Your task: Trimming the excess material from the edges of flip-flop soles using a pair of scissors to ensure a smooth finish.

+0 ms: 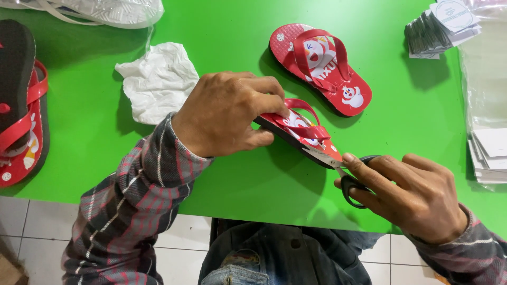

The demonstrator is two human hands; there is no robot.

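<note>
Red rubber flip-flop with cartoon print and black sole [303, 134]: tilted above the green tabletop [232, 31], heel end clasped in the closed left hand [227, 113]. Black-handled scissors [348, 177]: gripped by the right hand [409, 195], fingers through the loops, blades at the sandal's toe edge. Matching red flip-flop [319, 66] lies flat just beyond. Crumpled white paper [158, 79] nearby.

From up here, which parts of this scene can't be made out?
All in the head view:
- Heel end of the held sandal: covered by the left hand.
- Scissors: handles mostly wrapped by the right hand.
- Sandals at left: cut off by the picture edge.
- Card stack: print too small to make out.
</note>
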